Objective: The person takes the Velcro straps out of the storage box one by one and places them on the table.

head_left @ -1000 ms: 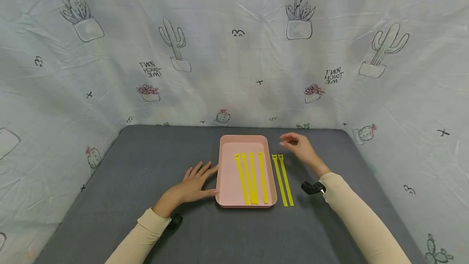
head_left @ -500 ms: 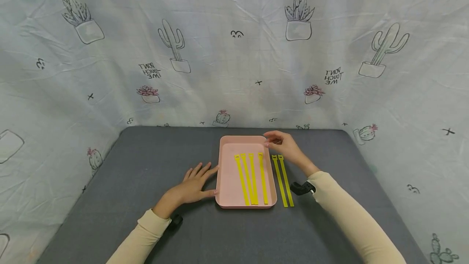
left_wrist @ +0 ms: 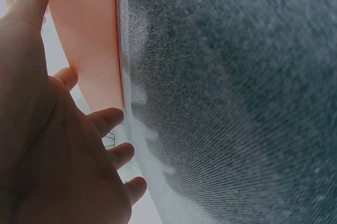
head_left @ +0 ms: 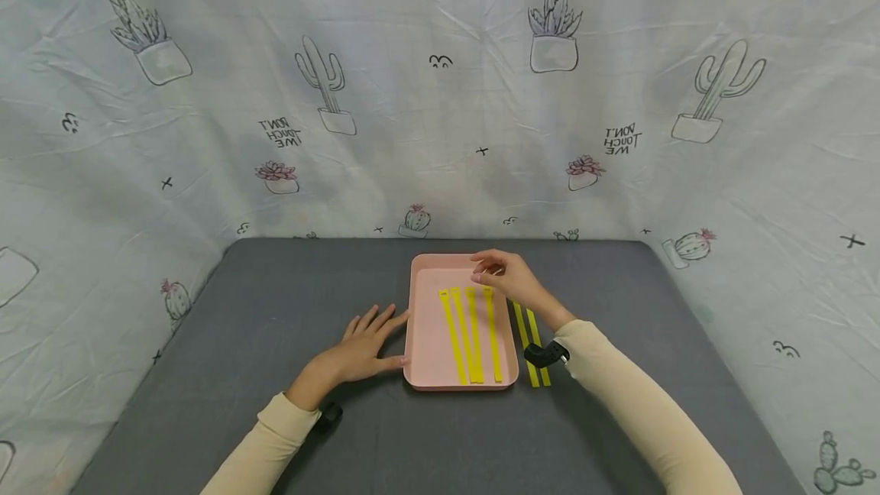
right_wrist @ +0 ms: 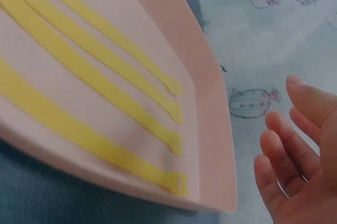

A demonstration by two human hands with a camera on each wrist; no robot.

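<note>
A pink tray (head_left: pixel 426 327) sits mid-table with several yellow straps (head_left: pixel 474 334) lying lengthwise in it. Two more yellow straps (head_left: pixel 525 327) lie on the grey table just right of the tray, partly under my right forearm. My right hand (head_left: pixel 498 273) hovers above the tray's far right part, over the straps' heads, fingers loosely bent and empty. In the right wrist view its fingers (right_wrist: pixel 295 150) hang beside the tray's rim (right_wrist: pixel 210 108) and the straps (right_wrist: pixel 105 71). My left hand (head_left: pixel 360 348) lies flat on the table, fingertips and thumb touching the tray's left side (left_wrist: pixel 87 34).
The grey tabletop (head_left: pixel 275 312) stretches left and right of the tray. A cactus-print cloth (head_left: pixel 440 98) walls off the back and both sides. Black wrist cameras (head_left: pixel 546 354) sit on both forearms.
My right hand has moved left, from beyond the two loose straps to above the tray's far right part. The left hand, tray and straps have not moved.
</note>
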